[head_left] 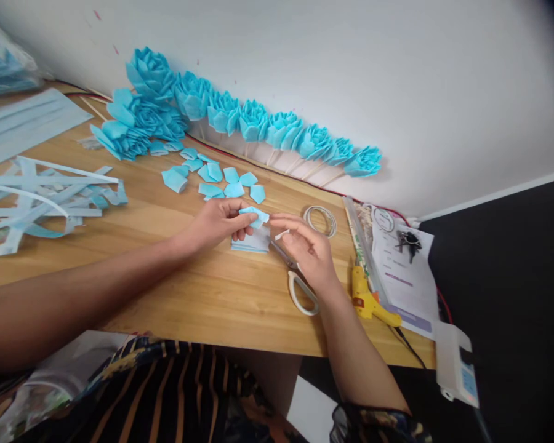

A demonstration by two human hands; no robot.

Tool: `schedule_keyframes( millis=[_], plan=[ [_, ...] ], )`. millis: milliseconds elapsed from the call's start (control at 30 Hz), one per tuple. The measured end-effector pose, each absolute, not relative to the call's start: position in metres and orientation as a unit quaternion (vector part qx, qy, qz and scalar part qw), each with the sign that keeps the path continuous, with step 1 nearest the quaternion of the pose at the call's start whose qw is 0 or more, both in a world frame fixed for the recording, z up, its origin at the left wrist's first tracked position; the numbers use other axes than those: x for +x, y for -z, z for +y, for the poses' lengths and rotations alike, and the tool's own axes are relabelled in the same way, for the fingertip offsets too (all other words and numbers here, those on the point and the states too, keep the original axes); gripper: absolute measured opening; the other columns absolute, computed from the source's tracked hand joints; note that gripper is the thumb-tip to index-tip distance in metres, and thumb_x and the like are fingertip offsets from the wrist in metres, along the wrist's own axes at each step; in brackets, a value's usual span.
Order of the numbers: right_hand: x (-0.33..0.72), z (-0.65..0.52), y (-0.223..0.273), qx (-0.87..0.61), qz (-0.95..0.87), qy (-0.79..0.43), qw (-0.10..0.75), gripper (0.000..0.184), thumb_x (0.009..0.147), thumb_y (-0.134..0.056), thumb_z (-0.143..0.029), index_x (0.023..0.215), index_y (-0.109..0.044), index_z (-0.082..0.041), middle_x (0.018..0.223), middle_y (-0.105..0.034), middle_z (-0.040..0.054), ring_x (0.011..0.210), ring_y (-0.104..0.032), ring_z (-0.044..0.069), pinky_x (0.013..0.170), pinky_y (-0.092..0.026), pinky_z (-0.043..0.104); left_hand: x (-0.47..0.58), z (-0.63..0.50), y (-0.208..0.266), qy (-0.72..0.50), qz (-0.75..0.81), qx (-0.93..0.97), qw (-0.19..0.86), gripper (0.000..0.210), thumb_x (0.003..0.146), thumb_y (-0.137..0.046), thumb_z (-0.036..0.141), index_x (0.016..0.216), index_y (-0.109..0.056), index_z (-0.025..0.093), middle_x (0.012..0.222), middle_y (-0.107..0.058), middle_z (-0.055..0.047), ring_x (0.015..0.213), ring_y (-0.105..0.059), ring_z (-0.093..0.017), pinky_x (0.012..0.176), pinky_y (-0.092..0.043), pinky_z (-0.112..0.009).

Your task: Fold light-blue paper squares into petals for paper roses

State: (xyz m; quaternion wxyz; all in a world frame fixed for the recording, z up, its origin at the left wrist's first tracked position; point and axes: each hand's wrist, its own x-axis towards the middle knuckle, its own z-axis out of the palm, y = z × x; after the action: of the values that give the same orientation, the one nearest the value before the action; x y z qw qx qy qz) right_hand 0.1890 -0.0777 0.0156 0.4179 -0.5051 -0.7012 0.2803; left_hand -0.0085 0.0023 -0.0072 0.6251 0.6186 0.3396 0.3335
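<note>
My left hand [224, 223] pinches a small light-blue fabric petal [255, 215] between thumb and fingers. Close by on the right, my right hand [307, 249] has its fingers bent, their tips near the petal's edge. A small white strip [281, 235] shows at its thumb tip. Below the petal, a stack of pale-blue fabric pieces [250, 241] lies on the table. Scissors with white handles [303, 295] rest partly under my right hand, which hides some of them. Several loose cut petals [231, 176] are scattered just beyond my left hand.
Blue fabric flowers on sticks [253, 120] lean along the wall, and more lie in a pile [138, 120]. Cut strips [41, 197] and a flat face mask [32, 123] occupy the left. Rightward are a tape roll [320, 220], a yellow glue gun [367, 298], papers [399, 271] and keys [409, 244].
</note>
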Motion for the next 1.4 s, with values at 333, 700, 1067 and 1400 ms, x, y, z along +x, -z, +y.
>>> schedule_keyframes(
  millis=[333, 700, 1067, 1400],
  plan=[
    [0.1868, -0.0786, -0.0149, -0.504, -0.677, -0.365, 0.394, 0.029, 0.093, -0.057, -0.042, 0.114, -0.071, -0.028, 0.127, -0.065, 0.0058, 0.121, -0.059, 0.023, 0.098, -0.052, 0.04, -0.009, 0.0016, 0.004, -0.308, 0.333, 0.623, 0.637, 0.021, 0.083, -0.065, 0.032, 0.074, -0.062, 0.014, 0.062, -0.065, -0.001, 0.053, -0.056, -0.009, 0.051, -0.046, -0.019],
    [0.1859, -0.079, -0.0163, -0.502, -0.669, -0.374, 0.401, 0.03, 0.092, -0.058, -0.043, 0.115, -0.072, -0.029, 0.127, -0.066, 0.0047, 0.12, -0.059, 0.023, 0.103, -0.047, 0.041, -0.0103, 0.0006, 0.0008, -0.309, 0.338, 0.642, 0.615, 0.026, 0.086, -0.061, 0.039, 0.075, -0.061, 0.015, 0.053, -0.06, 0.002, 0.05, -0.056, -0.01, 0.051, -0.045, -0.02],
    [0.1863, -0.0795, -0.0166, -0.497, -0.69, -0.353, 0.391, 0.029, 0.093, -0.057, -0.037, 0.118, -0.069, -0.033, 0.127, -0.065, 0.0027, 0.118, -0.06, 0.022, 0.1, -0.049, 0.041, -0.0105, 0.0003, 0.0008, -0.318, 0.345, 0.637, 0.612, 0.022, 0.085, -0.061, 0.034, 0.074, -0.06, 0.015, 0.055, -0.058, 0.003, 0.051, -0.056, -0.009, 0.051, -0.045, -0.019],
    [0.1879, -0.0748, -0.0112, -0.417, -0.847, -0.022, 0.328, 0.028, 0.086, -0.061, -0.022, 0.112, -0.069, -0.028, 0.127, -0.066, 0.0056, 0.12, -0.056, 0.027, 0.102, -0.045, 0.054, -0.0103, 0.0015, 0.0016, -0.351, 0.346, 0.594, 0.636, 0.025, 0.085, -0.061, 0.035, 0.071, -0.059, 0.015, 0.057, -0.059, 0.002, 0.051, -0.056, -0.009, 0.052, -0.046, -0.019]
  ],
)
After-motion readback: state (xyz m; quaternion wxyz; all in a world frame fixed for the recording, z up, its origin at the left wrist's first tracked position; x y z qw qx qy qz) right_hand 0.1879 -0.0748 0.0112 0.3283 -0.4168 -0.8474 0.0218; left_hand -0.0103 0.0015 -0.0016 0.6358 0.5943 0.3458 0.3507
